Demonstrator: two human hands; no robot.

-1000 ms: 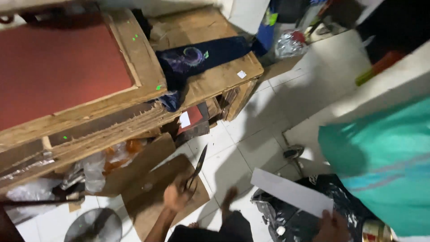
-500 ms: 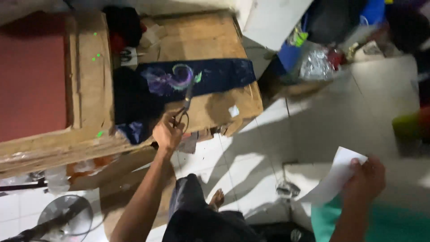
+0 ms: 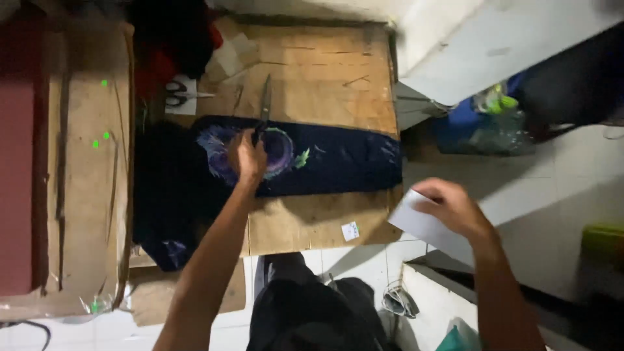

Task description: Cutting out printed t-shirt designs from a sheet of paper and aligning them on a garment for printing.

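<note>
- left hand [image 3: 249, 158] — grip clenched on the scissors [image 3: 263, 107], over the dark printed cloth [image 3: 325, 159] on the wooden surface [image 3: 325, 71]
- right hand [image 3: 452, 207] — grip grasping 1 white paper sheet [image 3: 416, 224]

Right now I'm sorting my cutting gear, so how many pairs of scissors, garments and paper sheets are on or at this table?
Scissors: 2, one in the left hand at, one lying at
Dark printed garment: 1
White sheet in the right hand: 1
Total: 4
</note>
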